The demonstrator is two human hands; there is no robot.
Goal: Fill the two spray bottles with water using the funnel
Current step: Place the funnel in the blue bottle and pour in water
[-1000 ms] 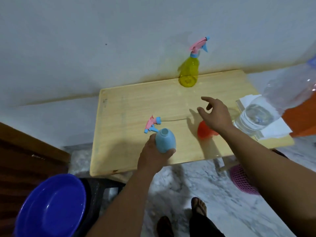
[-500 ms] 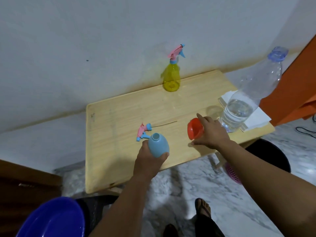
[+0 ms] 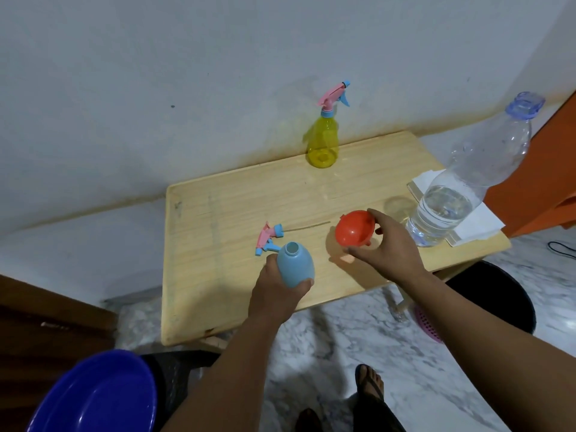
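Left hand [image 3: 276, 291] wrapped around the light blue spray bottle [image 3: 294, 265], fingers closed on its lower body, bottle upright on the wooden table [image 3: 218, 275] near the front edge, neck open, no cap. Its pink-and-blue trigger sprayer head [image 3: 268, 235] lies on the table just behind the bottle, dip tube stretched out to the right. Right hand [image 3: 391, 244] pinches the red funnel [image 3: 353, 227] by its rim, held tilted above the table, wide mouth facing camera. Yellow spray bottle [image 3: 323, 141], sprayer on, stands at back edge by wall. Clear water bottle [image 3: 461, 182], partly full, stands on white napkins [image 3: 473, 221] at the right. Blue basin [image 3: 93, 397] bottom left
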